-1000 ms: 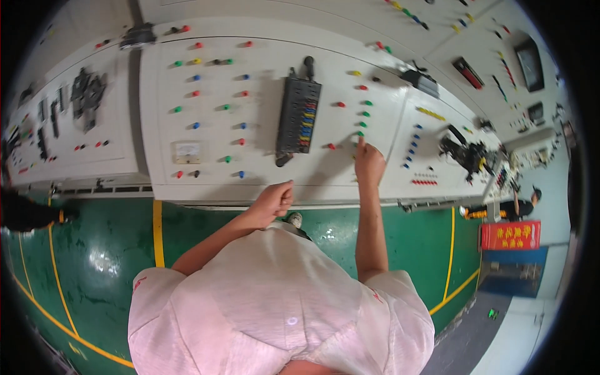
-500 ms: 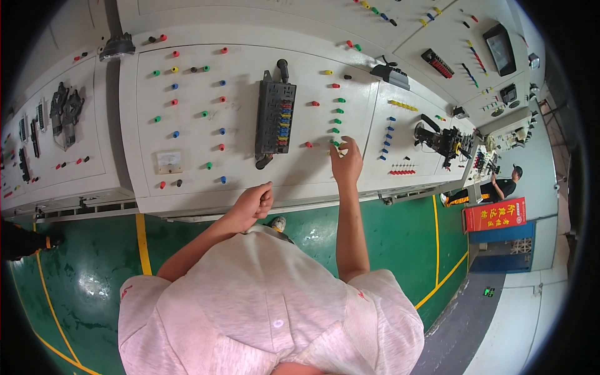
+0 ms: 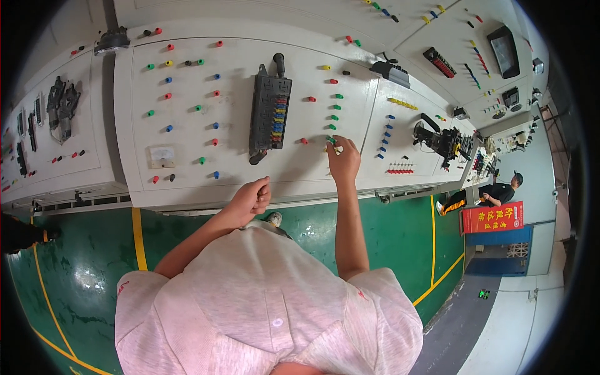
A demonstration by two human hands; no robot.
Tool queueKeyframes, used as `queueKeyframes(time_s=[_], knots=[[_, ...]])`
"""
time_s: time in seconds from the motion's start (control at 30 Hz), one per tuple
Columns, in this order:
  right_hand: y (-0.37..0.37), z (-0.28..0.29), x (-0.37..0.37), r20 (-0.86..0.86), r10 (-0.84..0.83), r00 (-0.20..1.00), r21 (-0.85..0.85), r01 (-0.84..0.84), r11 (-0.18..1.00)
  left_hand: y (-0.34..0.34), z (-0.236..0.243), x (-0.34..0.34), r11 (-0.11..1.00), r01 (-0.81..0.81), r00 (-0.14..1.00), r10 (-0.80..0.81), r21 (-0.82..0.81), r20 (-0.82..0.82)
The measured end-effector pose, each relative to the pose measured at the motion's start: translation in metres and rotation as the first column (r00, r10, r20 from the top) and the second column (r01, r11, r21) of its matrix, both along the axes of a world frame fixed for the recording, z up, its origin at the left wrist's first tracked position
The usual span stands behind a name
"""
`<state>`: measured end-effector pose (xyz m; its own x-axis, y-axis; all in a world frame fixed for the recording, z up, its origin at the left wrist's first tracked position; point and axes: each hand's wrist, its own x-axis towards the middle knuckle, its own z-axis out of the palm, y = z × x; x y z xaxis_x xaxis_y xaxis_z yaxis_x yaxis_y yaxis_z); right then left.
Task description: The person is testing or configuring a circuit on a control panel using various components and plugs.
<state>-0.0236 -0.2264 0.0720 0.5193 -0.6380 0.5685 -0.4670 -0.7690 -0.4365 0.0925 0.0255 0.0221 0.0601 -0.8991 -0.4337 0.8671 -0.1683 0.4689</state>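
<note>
Low on the white panel (image 3: 240, 50), my right hand (image 3: 345, 164) reaches up to the bottom of a column of green socket terminals. Its thumb and forefinger are closed around the lowest green socket terminal (image 3: 330, 139), partly hidden by the fingers; a small yellowish part shows between them. My left hand (image 3: 249, 199) hovers near the panel's lower edge with curled fingers, and whatever may be inside it is hidden. Between and above the hands, a black fuse box (image 3: 270, 112) with rows of coloured fuses is fixed to the panel.
Red, blue, green and black socket terminals dot the panel's left part. A black steering-column assembly (image 3: 444, 142) juts out at right. Beyond it, a person in dark clothes (image 3: 500, 194) is behind a red sign (image 3: 492, 217). Yellow lines cross the green floor (image 3: 312, 234).
The panel sits slightly further left in view. My right hand's fingers have drawn in closer around the lowest green terminal. My left hand stays curled in nearly the same place.
</note>
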Motion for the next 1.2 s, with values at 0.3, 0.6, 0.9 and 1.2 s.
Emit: queueKeyframes(time_s=[0.3,0.6,0.9,1.2], knots=[[0.006,-0.006,-0.002,0.086,-0.026,0.996,0.235,0.005,0.972,-0.002,-0.003,-0.001,1.000,-0.022,1.000,0.022,0.011,-0.006],[-0.013,-0.026,-0.022,0.432,0.105,0.896,0.645,-0.388,0.658,-0.003,-0.008,-0.006,0.999,-0.005,1.000,0.006,0.036,-0.030],[-0.015,-0.042,-0.026,0.456,0.070,0.887,0.699,-0.406,0.588,-0.005,-0.006,-0.007,0.997,0.004,1.000,-0.002,0.080,-0.030],[-0.004,-0.032,-0.032,0.437,0.134,0.889,0.613,-0.404,0.679,-0.007,-0.003,-0.010,0.989,0.001,0.999,0.006,0.150,-0.044]])
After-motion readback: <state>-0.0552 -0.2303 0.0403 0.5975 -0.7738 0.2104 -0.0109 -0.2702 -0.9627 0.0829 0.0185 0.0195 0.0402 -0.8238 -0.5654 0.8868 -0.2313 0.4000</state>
